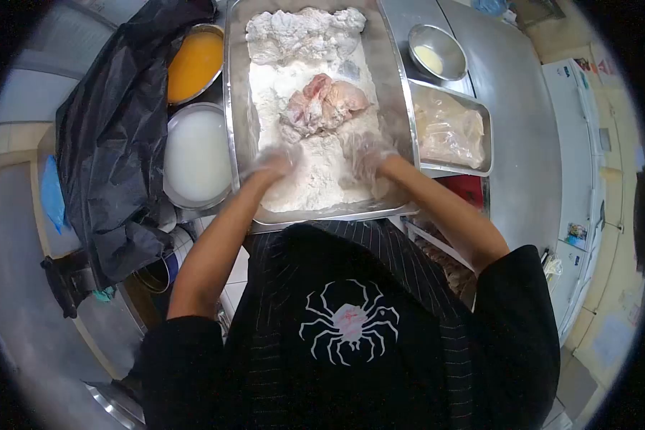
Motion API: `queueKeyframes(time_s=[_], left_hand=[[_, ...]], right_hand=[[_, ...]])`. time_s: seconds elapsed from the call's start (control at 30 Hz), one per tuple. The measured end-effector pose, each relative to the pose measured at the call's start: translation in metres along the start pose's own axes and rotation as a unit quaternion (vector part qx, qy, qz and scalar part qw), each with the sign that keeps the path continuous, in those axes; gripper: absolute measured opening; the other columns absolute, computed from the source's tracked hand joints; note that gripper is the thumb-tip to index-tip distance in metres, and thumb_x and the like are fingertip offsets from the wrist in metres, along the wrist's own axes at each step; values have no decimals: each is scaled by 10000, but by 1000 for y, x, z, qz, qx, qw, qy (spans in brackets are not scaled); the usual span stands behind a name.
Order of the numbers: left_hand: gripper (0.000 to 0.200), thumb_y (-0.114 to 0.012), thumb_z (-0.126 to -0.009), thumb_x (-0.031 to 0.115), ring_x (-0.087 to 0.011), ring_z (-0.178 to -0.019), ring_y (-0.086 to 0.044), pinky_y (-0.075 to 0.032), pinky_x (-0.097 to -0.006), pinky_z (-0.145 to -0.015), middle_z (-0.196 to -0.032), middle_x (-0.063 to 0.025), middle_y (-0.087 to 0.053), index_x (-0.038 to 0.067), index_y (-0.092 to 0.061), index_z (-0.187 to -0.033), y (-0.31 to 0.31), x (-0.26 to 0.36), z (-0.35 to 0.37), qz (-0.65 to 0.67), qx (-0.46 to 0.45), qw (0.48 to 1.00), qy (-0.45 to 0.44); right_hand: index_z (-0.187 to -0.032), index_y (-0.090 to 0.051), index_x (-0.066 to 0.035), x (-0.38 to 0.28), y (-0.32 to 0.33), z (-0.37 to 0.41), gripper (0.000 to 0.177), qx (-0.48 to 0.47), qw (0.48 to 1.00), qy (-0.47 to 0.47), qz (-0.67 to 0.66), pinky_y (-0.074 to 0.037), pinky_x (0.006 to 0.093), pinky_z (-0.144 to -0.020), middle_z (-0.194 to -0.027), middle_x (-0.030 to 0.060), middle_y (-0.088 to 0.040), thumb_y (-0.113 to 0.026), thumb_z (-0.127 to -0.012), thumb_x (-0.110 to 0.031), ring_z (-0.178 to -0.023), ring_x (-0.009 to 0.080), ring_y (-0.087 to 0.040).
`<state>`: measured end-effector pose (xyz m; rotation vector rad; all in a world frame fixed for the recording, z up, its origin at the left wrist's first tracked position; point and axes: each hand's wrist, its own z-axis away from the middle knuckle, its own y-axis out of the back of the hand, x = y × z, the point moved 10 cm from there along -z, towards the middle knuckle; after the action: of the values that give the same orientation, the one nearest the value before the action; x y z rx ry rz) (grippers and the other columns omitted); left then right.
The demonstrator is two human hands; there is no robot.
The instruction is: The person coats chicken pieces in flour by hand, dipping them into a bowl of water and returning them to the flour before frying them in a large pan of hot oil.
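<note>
Raw meat (325, 104), pink and dusted white, lies in the middle of a deep metal tray (395, 68) on a bed of white powder (315, 175). From my overhead view, a powder-coated mound (304, 34) fills the tray's far end, beyond the meat. Left of the tray sit an orange-filled bowl (208, 28) and, nearer, a milky-filled bowl (193, 206); a crumpled black plastic sheet (111, 143) crowds their outer side. To the right I see a small metal bowl (448, 43) with something pale yellow inside, and a shallow tray (489, 136) holding a clear bag (448, 129) of pale contents. I count three bowls, two trays, one bag and one lump of meat, perhaps several pieces together. The lump's long axis runs mostly crosswise, its right end angled slightly away from me. My left hand (280, 159) and right hand (371, 156), in filmy clear coverings, are low over the powder, on the meat's near side. Both are blurred; I cannot tell how open the fingers are or whether they grasp anything.
</note>
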<state>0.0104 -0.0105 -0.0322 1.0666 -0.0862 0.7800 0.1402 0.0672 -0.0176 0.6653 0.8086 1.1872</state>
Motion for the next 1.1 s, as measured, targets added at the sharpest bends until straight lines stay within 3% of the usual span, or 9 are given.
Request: queueKeyframes(time_s=[0.27, 0.5, 0.57, 0.8, 0.9, 0.97, 1.0, 1.03, 1.1], left_hand=[[746, -297, -815, 576, -277, -1157, -385, -295, -303, -955, -1242, -228, -394, -54, -391, -1203, -65, 8, 13, 321, -142, 934, 56], [612, -306, -871, 499, -164, -1104, -408, -323, -271, -925, -1244, -82, -413, 32, -340, -1265, -48, 67, 30, 674, -176, 706, 129], [588, -293, -879, 477, -162, -1114, -401, -327, -283, -924, -1247, -79, -412, 40, -336, -1270, -36, 64, 23, 667, -127, 723, 125], [590, -330, -860, 479, -181, -1070, -429, -349, -311, -894, -1242, -98, -405, 58, -328, -1272, 51, 75, 7, 747, -5, 661, 70], [583, -349, -853, 465, -182, -1023, -445, -367, -307, -862, -1190, -95, -432, 45, -340, -1257, 55, 29, -9, 669, 85, 731, 105], [576, -368, -847, 451, -184, -977, -462, -384, -304, -830, -1138, -92, -459, 32, -352, -1241, 60, -17, -19, 579, 185, 783, 134], [573, -378, -844, 444, -184, -954, -470, -392, -302, -814, -1112, -91, -472, 25, -358, -1234, 58, -34, -20, 528, 234, 803, 149], [573, -378, -844, 444, -184, -954, -470, -392, -302, -814, -1112, -91, -472, 25, -358, -1234, 32, -48, -30, 527, 234, 803, 149], [563, -371, -844, 449, -192, -930, -476, -399, -303, -792, -1105, -76, -472, 35, -370, -1225, -58, -71, -49, 557, 77, 788, 250]], right_hand=[[-875, -629, -81, -31, -39, -2, 345, -101, 994, 1, -33, -388, 390, -814, -992, 130, -587, -453, -780, -363, -924, 287, -532], [-904, -552, -34, -49, -55, -16, 190, 27, 985, 144, -87, -427, 346, -722, -905, 151, -591, -494, -732, -91, -805, 255, -566], [-946, -533, -16, 9, -115, -32, 209, 46, 638, -97, -762, -437, 305, -779, -945, 117, -589, -523, -737, -1, -867, 224, -560], [-1091, -462, 1, 54, 17, 20, 305, 251, 525, -142, -801, -434, 313, -870, -1034, 98, -554, -542, -804, -63, -941, 198, -541], [-1096, -457, 1, 55, 69, 41, 302, 272, 544, -185, -772, -452, 323, -844, -1033, 106, -551, -529, -810, -63, -941, 203, -542], [-1080, -479, -16, 45, 76, 41, 312, 150, 928, -192, -282, -462, 312, -809, -1049, 103, -551, -558, -795, -115, -951, 199, -542], [-1026, -538, -46, 79, 17, 22, 295, 194, 748, -25, -634, -461, 340, -769, -1048, 85, -559, -555, -790, -221, -931, 193, -551], [-1026, -538, -46, 67, 30, 16, 295, 195, 748, -23, -635, -461, 340, -769, -1048, 85, -559, -555, -790, -221, -931, 193, -551], [-992, -573, -69, 40, 38, 5, 333, -32, 974, -199, -107, -454, 389, -735, -1043, 81, -561, -516, -794, -331, -904, 199, -560]])
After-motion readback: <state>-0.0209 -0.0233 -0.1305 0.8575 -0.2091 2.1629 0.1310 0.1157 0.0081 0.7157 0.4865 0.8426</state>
